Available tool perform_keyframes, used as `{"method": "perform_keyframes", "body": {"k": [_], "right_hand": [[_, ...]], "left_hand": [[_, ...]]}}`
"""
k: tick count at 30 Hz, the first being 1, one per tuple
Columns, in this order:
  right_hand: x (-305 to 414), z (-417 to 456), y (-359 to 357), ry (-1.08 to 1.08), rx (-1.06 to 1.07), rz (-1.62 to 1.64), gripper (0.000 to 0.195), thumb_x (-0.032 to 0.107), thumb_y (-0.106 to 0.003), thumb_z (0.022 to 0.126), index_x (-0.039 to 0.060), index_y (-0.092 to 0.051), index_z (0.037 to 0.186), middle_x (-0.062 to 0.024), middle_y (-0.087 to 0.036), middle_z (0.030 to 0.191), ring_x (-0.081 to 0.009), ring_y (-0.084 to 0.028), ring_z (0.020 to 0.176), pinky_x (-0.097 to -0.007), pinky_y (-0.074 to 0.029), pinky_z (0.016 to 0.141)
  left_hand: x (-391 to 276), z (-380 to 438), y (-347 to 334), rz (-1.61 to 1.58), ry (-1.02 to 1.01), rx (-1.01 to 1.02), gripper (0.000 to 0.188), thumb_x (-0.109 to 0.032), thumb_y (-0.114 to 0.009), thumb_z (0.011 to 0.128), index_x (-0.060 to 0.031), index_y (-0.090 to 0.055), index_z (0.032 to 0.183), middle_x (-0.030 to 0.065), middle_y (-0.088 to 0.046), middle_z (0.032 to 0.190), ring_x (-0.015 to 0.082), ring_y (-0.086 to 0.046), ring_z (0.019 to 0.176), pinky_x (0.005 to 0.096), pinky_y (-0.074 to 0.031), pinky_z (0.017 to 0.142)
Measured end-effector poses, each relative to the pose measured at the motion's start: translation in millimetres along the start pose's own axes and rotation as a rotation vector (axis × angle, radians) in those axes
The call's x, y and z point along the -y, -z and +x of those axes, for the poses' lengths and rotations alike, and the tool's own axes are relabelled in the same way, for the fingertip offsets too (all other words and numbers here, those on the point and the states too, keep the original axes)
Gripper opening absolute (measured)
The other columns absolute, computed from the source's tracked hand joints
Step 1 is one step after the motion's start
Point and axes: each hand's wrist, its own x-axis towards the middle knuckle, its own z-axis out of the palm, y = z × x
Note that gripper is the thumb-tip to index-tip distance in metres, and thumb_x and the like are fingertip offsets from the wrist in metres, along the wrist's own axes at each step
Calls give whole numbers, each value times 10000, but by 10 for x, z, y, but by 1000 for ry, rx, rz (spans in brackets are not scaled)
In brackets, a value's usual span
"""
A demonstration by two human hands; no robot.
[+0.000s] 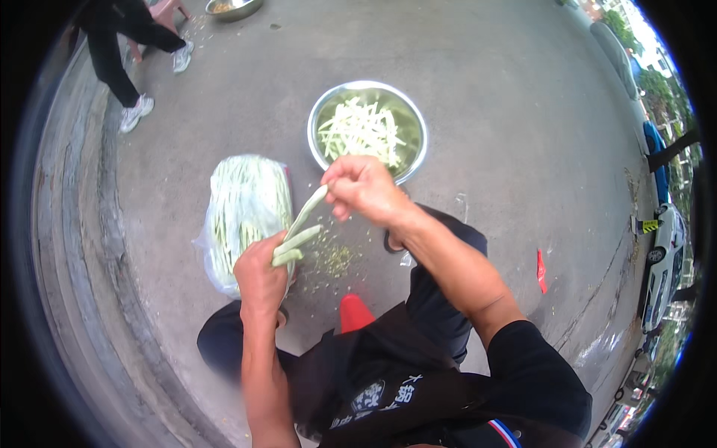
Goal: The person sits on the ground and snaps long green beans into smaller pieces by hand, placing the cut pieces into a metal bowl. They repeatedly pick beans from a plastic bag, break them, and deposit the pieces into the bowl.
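Observation:
Several pale green beans (pixel 297 242) stick out of my left hand (pixel 260 271), which is closed around their lower ends. With thumb and fingertips my right hand (pixel 363 185) pinches the upper tip of the longest green bean (pixel 307 211), which spans both hands. Just beyond the right hand stands a stainless steel bowl (pixel 423 137) on the ground, holding a heap of bean pieces (pixel 361 131). Left of it, beside my left hand, lies a clear plastic bag (pixel 252 196) packed with long green beans. Small green scraps (pixel 335 259) are strewn on the ground below my hands.
A red, rounded plastic edge (pixel 354 313) shows between my legs. At upper left are another person's legs (pixel 115 67), a pink stool (pixel 163 14) and a metal basin (pixel 238 10). Steps (pixel 84 185) run along the left. A red strip (pixel 541 271) and parked cars (pixel 664 263) are right.

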Motion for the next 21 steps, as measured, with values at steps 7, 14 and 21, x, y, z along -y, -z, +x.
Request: {"method": "perform_keyframes", "body": {"k": [7, 14, 21], "right_hand": [[-86, -11, -125, -62, 172, 424, 73, 49, -591, 989, 4, -649, 990, -51, -685, 798, -93, -645, 573, -241, -549, 506], [-68, -99, -206, 180, 158, -298, 113, 48, -605, 906, -5, -681, 969, -3, -663, 735, -41, -601, 628, -228, -474, 554], [-364, -201, -272, 296, 370, -815, 82, 51, -613, 851, -10, -666, 852, -107, -654, 650, -201, -636, 587, -366, -489, 568]], "left_hand": [[-182, -59, -142, -565, 402, 188, 177, -58, -713, 941, 14, -757, 1097, 71, -761, 886, 100, -600, 621, 291, -451, 534], [-114, -46, -197, -946, 495, 126, 315, -74, -696, 959, 95, -677, 1224, 124, -772, 1032, 119, -704, 794, 232, -528, 646], [106, 121, 163, -1136, 509, -99, 442, -155, -646, 1020, 142, -559, 1334, 233, -712, 1162, 292, -733, 1040, 357, -606, 907]]}}
